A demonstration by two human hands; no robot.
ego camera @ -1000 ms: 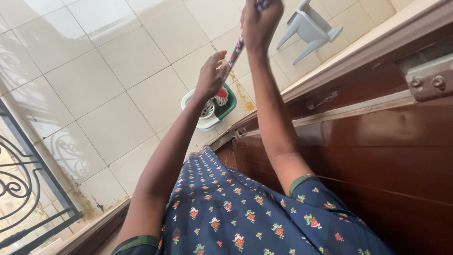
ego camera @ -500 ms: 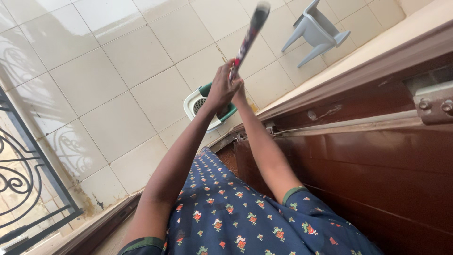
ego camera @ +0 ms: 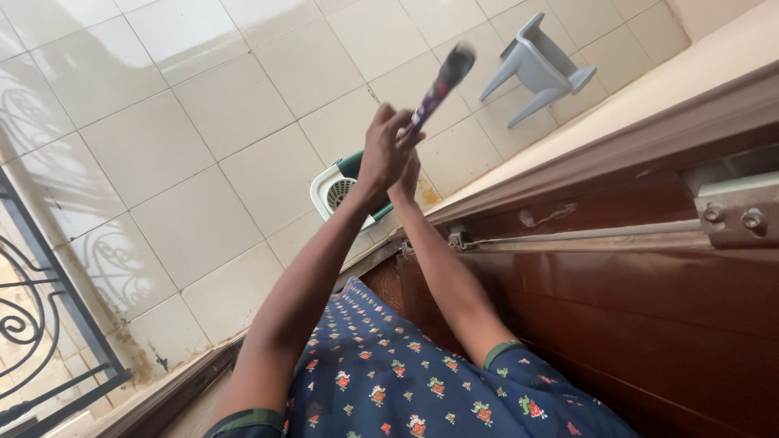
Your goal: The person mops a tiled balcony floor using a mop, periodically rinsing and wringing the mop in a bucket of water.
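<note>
Both hands are gripping the mop handle (ego camera: 442, 85): the left hand (ego camera: 385, 150) is wrapping it higher up, the right hand (ego camera: 408, 174) is closing just beneath, above the mop bucket (ego camera: 337, 191) on the tiled floor (ego camera: 162, 146). To wring well, she is best keeping the handle upright over the strainer and pressing straight down

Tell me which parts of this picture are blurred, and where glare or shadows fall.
Head view: the mop handle is motion-blurred at its upper end, above the left hand; daylight glares on the floor tiles at top left; curled shadows of the iron grille lie on the tiles beside it; the wooden door shows soft reflections.
</note>
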